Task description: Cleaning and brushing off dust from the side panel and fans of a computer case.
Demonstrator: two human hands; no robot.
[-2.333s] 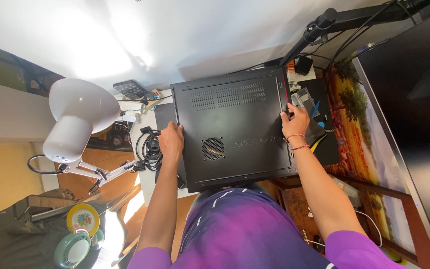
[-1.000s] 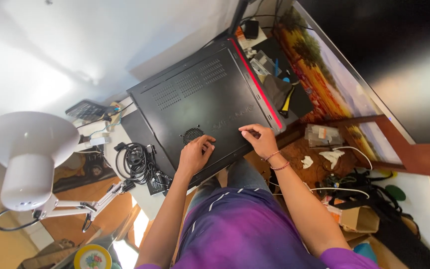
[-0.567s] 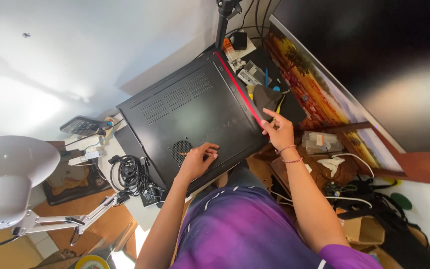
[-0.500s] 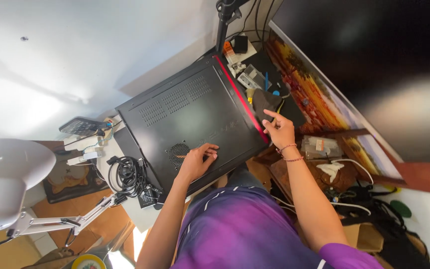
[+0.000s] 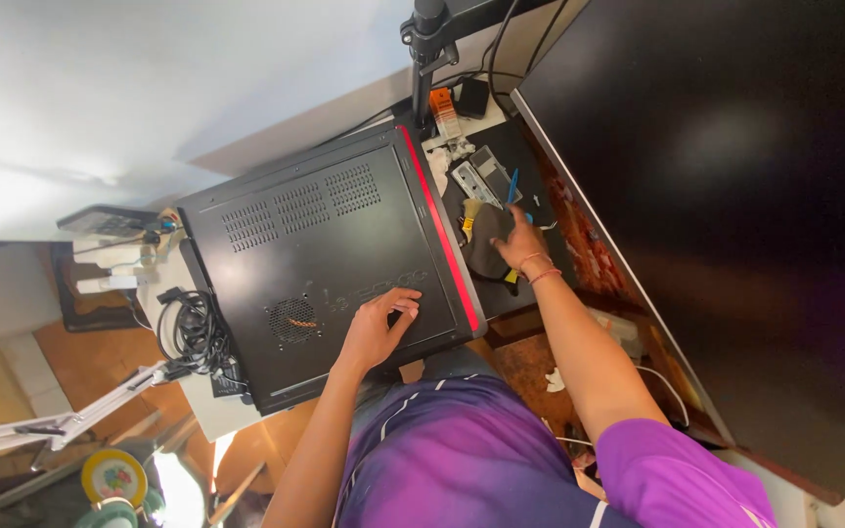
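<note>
Computer case: a black computer case (image 5: pixel 330 259) lay flat on its side across the desk, vented panel up, its red-trimmed front edge running beside the right hand; its near edge overhung the person's lap.
Left hand: the left hand (image 5: pixel 376 330) rested palm-down on the panel near the red edge, fingers spread and gripping nothing.
Right hand: the right hand (image 5: pixel 518 246) reached past the red edge and lay on a dark cloth (image 5: pixel 486 242); whether it clutched the cloth could not be told.
Open room: a narrow strip of black mat (image 5: pixel 530 186) between case and large dark monitor (image 5: pixel 735 215) was crowded with small tools.
Left edge: coiled cables (image 5: pixel 188 330) lay just beside the case.
Room: wooden floor below; a pale wall behind.
</note>
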